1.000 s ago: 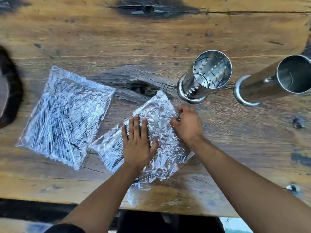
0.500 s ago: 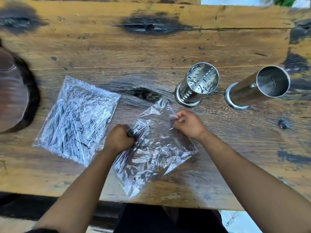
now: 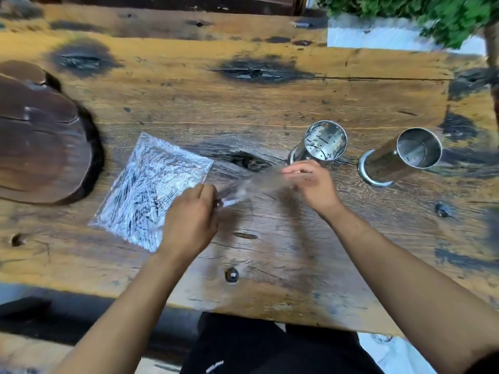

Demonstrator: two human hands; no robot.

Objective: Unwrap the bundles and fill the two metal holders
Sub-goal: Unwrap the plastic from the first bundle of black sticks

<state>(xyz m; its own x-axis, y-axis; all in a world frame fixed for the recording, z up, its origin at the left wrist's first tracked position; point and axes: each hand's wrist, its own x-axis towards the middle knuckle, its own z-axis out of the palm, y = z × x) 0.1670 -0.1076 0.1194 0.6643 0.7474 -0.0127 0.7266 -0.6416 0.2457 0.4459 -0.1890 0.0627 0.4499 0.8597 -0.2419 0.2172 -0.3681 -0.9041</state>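
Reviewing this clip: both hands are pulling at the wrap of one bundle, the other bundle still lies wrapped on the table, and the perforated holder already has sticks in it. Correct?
Not quite. The head view shows the perforated holder empty, like the plain holder beside it. The rest stands: the left hand and right hand pull at the wrap, and the other bundle lies wrapped.

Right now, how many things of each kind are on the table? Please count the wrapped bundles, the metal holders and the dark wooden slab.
Wrapped bundles: 2, one lying flat, one blurred between the left hand and right hand
Metal holders: 2, perforated and plain
Dark wooden slab: 1
Total: 5
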